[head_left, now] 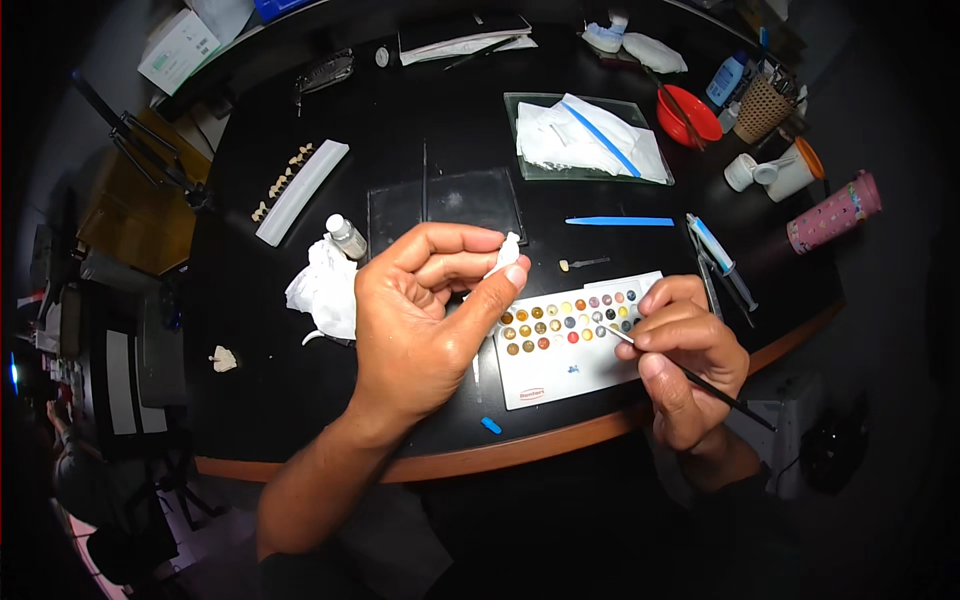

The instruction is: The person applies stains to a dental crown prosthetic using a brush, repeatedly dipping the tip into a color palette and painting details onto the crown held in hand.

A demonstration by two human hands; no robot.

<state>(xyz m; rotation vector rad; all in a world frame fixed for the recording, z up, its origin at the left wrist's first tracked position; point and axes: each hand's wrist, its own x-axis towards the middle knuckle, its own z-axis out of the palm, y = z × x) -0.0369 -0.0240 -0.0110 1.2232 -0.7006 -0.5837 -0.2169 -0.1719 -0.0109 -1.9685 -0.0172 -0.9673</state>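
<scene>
In the middle of the head view, my left hand (420, 330) pinches a small white moulded piece (508, 250) upright between thumb and fingertips. My right hand (700, 370) grips a slim black brush (718, 387), its pale tip angled down over the coloured dots of a white palette (530, 380); whether the tip touches a dot I cannot tell. A small pale shade tab on a thin stick (566, 265) lies just behind the palette. A small blue cap (490, 425) lies in front of it.
At left are a shade strip (300, 195), small bottle (345, 238), crumpled tissue (320, 285) and stone piece (222, 359). Behind lie a dark slab (390, 205) and glass plate (660, 175). At right stand a red bowl (680, 115), jars (790, 180) and pink tumbler (830, 215). Another person (80, 460) sits far left.
</scene>
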